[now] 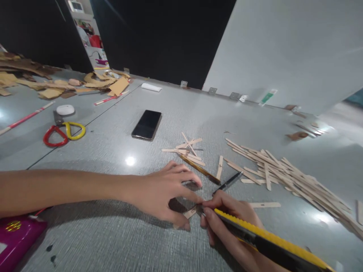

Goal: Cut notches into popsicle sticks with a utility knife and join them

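Note:
A short wooden craft stick (190, 214) lies on the grey table, pinned between the thumb and index finger of my left hand (160, 190). My right hand (231, 217) is closed around a yellow and black utility knife (263, 238). The knife's tip meets the stick close to my left index fingertip; the exact contact is partly hidden by my fingers. Just beyond my hands lie a brown pencil-like tool (200, 169) and a black pen (229, 181). A small group of cut craft sticks (188, 145) sits farther back.
Many loose craft sticks (300, 181) are heaped at the right. A phone (146, 124), red and yellow scissors (64, 134) and a white mouse (65, 110) lie left of centre. Cardboard scraps (56, 88) cover the far left; a purple device (21, 240) stands at the near left.

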Tool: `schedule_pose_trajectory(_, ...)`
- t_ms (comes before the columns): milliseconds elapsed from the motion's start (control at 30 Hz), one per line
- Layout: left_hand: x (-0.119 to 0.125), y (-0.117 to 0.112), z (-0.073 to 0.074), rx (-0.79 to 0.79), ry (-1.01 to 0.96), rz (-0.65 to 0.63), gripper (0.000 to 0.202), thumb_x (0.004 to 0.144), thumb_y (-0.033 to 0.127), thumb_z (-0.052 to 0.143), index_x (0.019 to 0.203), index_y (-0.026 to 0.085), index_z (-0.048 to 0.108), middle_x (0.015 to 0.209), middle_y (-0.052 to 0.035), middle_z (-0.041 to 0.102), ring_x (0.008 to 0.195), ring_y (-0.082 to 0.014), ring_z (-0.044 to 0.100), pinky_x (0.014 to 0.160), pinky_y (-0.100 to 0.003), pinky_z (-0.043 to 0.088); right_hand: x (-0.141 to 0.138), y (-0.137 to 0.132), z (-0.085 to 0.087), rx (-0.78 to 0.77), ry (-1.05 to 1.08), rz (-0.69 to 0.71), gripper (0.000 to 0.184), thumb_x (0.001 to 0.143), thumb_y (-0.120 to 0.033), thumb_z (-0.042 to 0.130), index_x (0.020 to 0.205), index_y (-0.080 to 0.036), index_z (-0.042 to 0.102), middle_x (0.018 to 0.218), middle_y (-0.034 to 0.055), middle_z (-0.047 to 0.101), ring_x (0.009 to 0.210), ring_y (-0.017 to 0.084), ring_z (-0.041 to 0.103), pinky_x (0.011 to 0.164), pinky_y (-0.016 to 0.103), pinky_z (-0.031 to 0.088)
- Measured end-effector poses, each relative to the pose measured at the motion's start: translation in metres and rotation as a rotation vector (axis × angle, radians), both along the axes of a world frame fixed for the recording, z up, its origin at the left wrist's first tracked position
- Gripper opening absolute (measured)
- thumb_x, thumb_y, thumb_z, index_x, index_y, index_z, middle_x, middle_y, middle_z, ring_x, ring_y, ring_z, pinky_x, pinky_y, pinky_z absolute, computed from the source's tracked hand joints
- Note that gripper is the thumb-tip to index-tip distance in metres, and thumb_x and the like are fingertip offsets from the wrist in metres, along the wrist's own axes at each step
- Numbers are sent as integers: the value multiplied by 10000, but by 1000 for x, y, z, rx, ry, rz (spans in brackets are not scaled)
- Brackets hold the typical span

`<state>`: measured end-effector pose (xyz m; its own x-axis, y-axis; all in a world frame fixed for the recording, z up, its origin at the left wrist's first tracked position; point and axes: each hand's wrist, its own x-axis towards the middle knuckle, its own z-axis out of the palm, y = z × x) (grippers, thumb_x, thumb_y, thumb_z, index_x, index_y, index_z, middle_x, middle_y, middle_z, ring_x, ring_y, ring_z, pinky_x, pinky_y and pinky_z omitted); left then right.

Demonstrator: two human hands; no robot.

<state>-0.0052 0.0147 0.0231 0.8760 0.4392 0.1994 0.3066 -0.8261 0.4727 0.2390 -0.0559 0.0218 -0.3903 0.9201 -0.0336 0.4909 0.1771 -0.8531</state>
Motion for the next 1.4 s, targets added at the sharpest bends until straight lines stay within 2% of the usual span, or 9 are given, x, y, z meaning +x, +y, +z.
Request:
schedule_pose_trajectory(200, 1, 1, 1, 1, -8, -19, 526, 861, 509, 869, 1317, 272, 752, 1545, -81, 594, 1413, -310, 525, 1208, -511, 391, 3, 1, -3, -5, -2, -2, 293, 1094, -460, 557, 896, -248, 602, 572, -25, 676, 440, 132, 616, 464, 234, 486)
schedule_pose_trajectory(367, 1, 3, 0, 7, 3, -40, 529, 885, 512, 847, 1342, 269, 742, 1602, -89, 547, 1464, -321, 486, 1228, -525, 363, 0, 2, 0, 20, -10, -6, 321, 1093, -436, 556, 830, -253, 577, 526, -39, 647, 420, 125, 599, 454, 228, 465)
schedule_pose_trajectory(567, 2, 4, -2, -1, -2, -32, 536, 880, 512, 850, 1348, 279, 732, 1600, -84, 546, 1476, -316, 469, 1246, -506, 343, 0, 2, 1, -15, 29, -3, 321, 1086, -439, 571, 825, -253, 576, 544, -41, 648, 419, 121, 598, 437, 217, 460)
schedule_pose_trajectory(733, 2, 4, 1, 11, 7, -55, 500, 887, 496, 845, 1325, 274, 753, 1600, -96, 538, 1473, -313, 476, 1257, -504, 351, 2, 2, 1, -6, -30, 12, 354, 1094, -441, 553, 795, -253, 576, 512, -43, 630, 418, 121, 582, 452, 223, 453)
schedule_pose_trajectory(800, 2, 5, 3, -3, 30, -58, 515, 900, 502, 831, 1353, 272, 743, 1639, -112, 499, 1515, -334, 440, 1267, -538, 337, 3, 3, 1, 36, -55, 23, 334, 1092, -408, 557, 796, -256, 572, 509, -55, 606, 409, 113, 549, 438, 221, 424)
schedule_pose_trajectory(967, 3, 6, 6, -87, 105, -53, 574, 933, 501, 793, 1454, 290, 675, 1724, -113, 382, 1610, -404, 298, 1276, -646, 275, 2, 7, 4, 260, -172, 75, 290, 1068, -322, 553, 786, -258, 556, 592, -62, 523, 473, 113, 474, 462, 240, 383)
schedule_pose_trajectory(1133, 1, 9, 9, -175, 144, -100, 578, 963, 555, 725, 1485, 319, 651, 1773, -90, 273, 1659, -415, 121, 1314, -628, 155, 3, 7, 4, 295, -180, 134, 244, 1084, -271, 530, 841, -256, 550, 633, -67, 559, 484, 101, 509, 477, 224, 395)
schedule_pose_trajectory(1233, -1, 10, 10, -196, 167, -107, 532, 984, 555, 693, 1470, 340, 660, 1789, -64, 230, 1668, -397, 67, 1319, -623, 137, 4, 7, 2, 336, -192, 145, 220, 1080, -247, 531, 860, -262, 536, 612, -83, 537, 456, 94, 494, 461, 219, 382)
schedule_pose_trajectory(1400, -1, 9, 13, -213, 182, -109, 538, 994, 551, 686, 1482, 327, 655, 1791, -75, 214, 1658, -413, -7, 1322, -637, 103, 2, 7, 1, 357, -188, 163, 210, 1073, -230, 528, 867, -268, 508, 613, -98, 493, 460, 90, 456, 470, 219, 377)
